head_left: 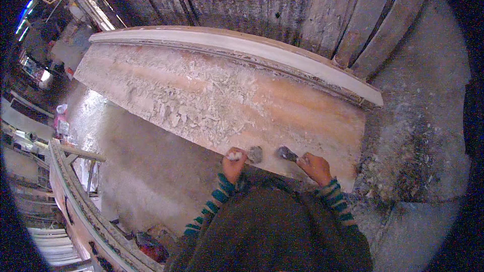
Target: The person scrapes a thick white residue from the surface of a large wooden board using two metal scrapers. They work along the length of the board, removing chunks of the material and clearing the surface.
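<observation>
We observe two hands working at the near edge of a long, orange-brown, flat-topped counter [297, 98] coated in whitish powder. Our right hand [315, 168] is closed around the handle of a dark scraper with a rounded blade [286, 153]; the blade points left, over the counter. Our left hand [234, 164] is curled nearly closed on a grey, squarish flat-bladed tool [255, 154], near the scraper but apart from it; a white patch shows at the fingers, whether handle or residue we cannot tell. Broken pale flakes [189, 113] lie thickly left of centre on the counter. Along its far side runs a long white moulded strip [227, 40], before a stained, dark grey wall [247, 7].
</observation>
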Motion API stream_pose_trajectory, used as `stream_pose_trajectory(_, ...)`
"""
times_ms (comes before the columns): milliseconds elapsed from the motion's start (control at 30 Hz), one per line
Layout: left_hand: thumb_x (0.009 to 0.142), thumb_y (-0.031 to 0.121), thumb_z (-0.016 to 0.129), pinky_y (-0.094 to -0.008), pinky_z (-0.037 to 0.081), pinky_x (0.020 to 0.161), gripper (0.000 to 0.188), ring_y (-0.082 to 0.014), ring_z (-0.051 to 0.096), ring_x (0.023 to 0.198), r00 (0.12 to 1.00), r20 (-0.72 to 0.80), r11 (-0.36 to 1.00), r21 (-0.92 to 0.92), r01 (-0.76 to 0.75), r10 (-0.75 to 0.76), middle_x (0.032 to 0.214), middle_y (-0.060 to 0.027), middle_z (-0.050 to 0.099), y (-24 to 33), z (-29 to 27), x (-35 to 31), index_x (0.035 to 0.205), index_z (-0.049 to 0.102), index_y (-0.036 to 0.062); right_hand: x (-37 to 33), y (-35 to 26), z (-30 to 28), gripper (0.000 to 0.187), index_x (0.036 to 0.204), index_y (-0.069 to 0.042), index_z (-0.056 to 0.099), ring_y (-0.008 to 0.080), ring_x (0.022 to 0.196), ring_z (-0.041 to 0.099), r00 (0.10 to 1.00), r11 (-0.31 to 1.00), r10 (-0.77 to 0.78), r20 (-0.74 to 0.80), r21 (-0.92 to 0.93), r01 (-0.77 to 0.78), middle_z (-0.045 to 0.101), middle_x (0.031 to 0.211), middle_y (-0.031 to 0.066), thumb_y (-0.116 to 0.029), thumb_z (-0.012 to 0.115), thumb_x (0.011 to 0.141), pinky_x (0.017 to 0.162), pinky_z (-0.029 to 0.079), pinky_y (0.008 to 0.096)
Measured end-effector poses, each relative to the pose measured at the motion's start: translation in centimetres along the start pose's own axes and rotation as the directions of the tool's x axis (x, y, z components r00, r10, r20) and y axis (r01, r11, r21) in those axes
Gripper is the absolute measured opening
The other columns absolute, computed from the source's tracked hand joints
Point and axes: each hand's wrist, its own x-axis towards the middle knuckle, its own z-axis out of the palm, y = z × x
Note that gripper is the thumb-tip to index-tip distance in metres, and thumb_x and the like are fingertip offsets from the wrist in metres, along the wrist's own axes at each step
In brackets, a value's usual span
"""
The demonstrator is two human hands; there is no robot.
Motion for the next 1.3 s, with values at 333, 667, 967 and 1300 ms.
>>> stream_pose_trajectory(333,0.08,-0.001,0.061,-0.0276,0.046,0.074,0.008,-0.0153,0.056,0.082,0.935,0.03,0.852,0.402,-0.335,0.354,0.085,-0.0042,0.058,5.3,-13.3,16.8,0.086,0.056,0.0031,-2.2,-4.2,5.6,0.032,0.097,-0.014,0.06,0.0334,0.072,0.062,0.982,0.953,0.191,-0.005,0.241,-0.184,0.064,0.076,0.0152,-0.042,0.061,0.08,0.063,0.048,0.0417)
stream_pose_trajectory(667,0.075,-0.004,0.066,-0.028,0.046,0.077,0.012,-0.0149,0.056,0.083,1.0,-0.012,0.973,-0.231,0.007,-0.01,0.086,-0.0052,0.059,3.5,-14.7,14.7,0.082,0.059,0.0037,11.8,-15.6,8.5,0.033,0.096,-0.009,0.055,0.0386,0.072,0.061,0.968,0.983,0.166,-0.188,0.104,-0.149,0.064,0.078,0.018,-0.039,0.052,0.084,0.063,0.047,0.0498)
stream_pose_trajectory(967,0.075,-0.001,0.067,-0.028,0.045,0.074,0.013,-0.0146,0.057,0.081,0.995,0.062,0.991,0.099,-0.089,0.083,0.085,-0.0055,0.06,4.3,-16.7,12.0,0.084,0.06,0.0046,7.8,-15.8,8.4,0.035,0.099,-0.01,0.054,0.0374,0.072,0.061,0.935,0.943,0.326,-0.137,0.114,-0.312,0.064,0.077,0.0167,-0.042,0.05,0.085,0.063,0.047,0.0492)
stream_pose_trajectory(1300,0.075,0.002,0.068,-0.0277,0.045,0.075,0.01,-0.0148,0.057,0.081,0.957,0.285,0.989,0.112,-0.096,0.06,0.083,-0.0062,0.06,5.6,-14.5,12.6,0.081,0.06,0.0038,10.5,-18.7,5.3,0.035,0.1,-0.012,0.052,0.037,0.069,0.061,0.927,0.931,0.342,-0.155,0.187,-0.313,0.062,0.072,0.0175,-0.044,0.048,0.087,0.059,0.044,0.0489)
